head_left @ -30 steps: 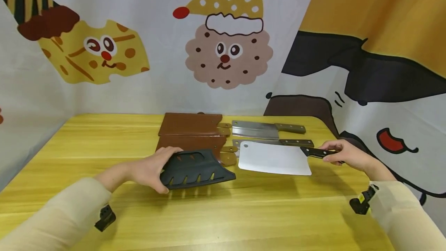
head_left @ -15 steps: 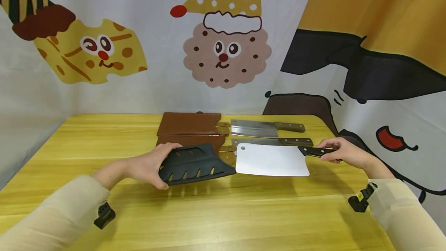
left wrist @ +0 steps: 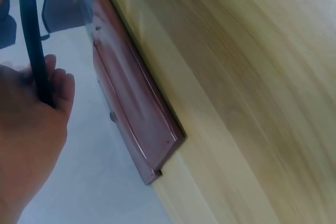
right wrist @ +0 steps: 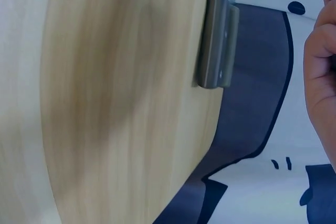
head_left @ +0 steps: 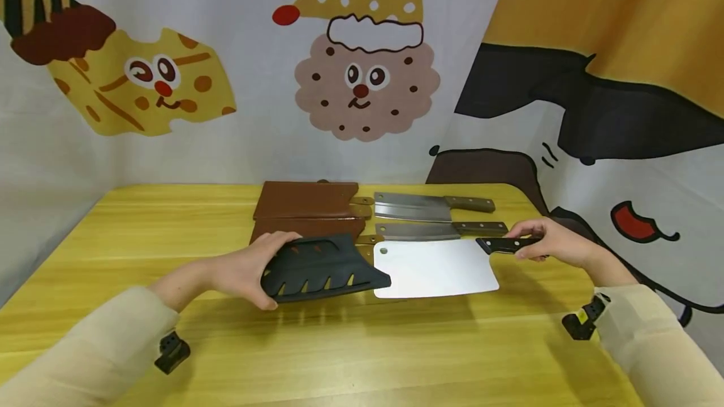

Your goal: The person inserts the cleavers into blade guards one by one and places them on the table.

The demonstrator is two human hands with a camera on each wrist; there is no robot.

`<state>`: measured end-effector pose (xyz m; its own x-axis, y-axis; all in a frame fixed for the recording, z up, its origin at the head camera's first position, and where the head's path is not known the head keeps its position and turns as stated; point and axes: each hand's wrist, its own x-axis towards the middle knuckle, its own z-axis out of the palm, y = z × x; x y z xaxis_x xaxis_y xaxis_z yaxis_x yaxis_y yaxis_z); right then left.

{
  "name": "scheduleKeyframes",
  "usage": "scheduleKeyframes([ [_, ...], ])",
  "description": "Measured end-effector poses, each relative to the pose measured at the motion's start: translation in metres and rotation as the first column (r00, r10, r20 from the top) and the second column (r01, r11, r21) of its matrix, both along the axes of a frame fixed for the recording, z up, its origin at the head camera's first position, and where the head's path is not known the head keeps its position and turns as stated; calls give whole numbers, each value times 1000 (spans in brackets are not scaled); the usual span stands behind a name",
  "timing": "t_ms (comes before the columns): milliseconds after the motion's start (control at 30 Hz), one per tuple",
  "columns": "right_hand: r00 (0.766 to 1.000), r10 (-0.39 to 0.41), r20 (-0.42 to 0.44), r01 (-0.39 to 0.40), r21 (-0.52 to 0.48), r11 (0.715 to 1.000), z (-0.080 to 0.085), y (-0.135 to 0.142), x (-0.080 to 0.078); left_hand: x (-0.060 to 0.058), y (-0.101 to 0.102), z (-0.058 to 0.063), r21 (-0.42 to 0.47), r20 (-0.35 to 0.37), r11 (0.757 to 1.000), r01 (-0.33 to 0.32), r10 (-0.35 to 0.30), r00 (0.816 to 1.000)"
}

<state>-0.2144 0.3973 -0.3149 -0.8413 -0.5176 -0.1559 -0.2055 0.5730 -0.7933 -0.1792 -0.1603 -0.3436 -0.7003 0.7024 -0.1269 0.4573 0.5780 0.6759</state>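
Observation:
My left hand [head_left: 243, 272] grips a black slotted knife sheath [head_left: 322, 272] by its closed left end, thumb below and fingers on top. In the left wrist view the same hand [left wrist: 31, 124] curls round the sheath [left wrist: 32, 40], seen edge-on as a dark strip. Over on the right, my right hand [head_left: 557, 245] holds a cleaver [head_left: 435, 269] by its black riveted handle. Its broad pale blade points left, and the blade's front edge meets the sheath's right end in the head view. Only part of the right hand [right wrist: 321, 77] shows in the right wrist view; the cleaver is out of that frame.
Behind the hands, two brown leather sheaths [head_left: 305, 201] lie on the wooden table [head_left: 362, 350]. Right of them lie a cleaver with a brown handle [head_left: 413, 207] and another brown-handled knife [head_left: 481, 228]. A printed curtain [head_left: 254, 143] hangs at the table's back edge.
The cleaver has moved left and slightly down with my right hand, from a small gap to the sheath's right end. My left hand and the sheath have shifted only slightly.

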Motion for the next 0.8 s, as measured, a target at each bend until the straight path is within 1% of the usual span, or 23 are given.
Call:
scheduleKeyframes([
  [133,999,1,-38,-2,-17,1000,5,5,0,0,-7,-1,10,6,1000,-1,1,1000],
  [233,999,0,-53,-1,-20,1000,5,11,0,0,-10,-3,11,10,1000,-4,4,1000],
  [433,999,-7,-50,6,-32,999,2,16,0,-1,-11,-7,8,3,1000,-4,4,1000],
  [667,998,-37,-58,37,10,999,2,13,0,0,-9,-6,25,-14,1000,9,-9,1000],
  [800,999,-26,-45,26,-3,1000,3,12,0,1,-10,-6,25,-24,1000,13,-13,1000],
])
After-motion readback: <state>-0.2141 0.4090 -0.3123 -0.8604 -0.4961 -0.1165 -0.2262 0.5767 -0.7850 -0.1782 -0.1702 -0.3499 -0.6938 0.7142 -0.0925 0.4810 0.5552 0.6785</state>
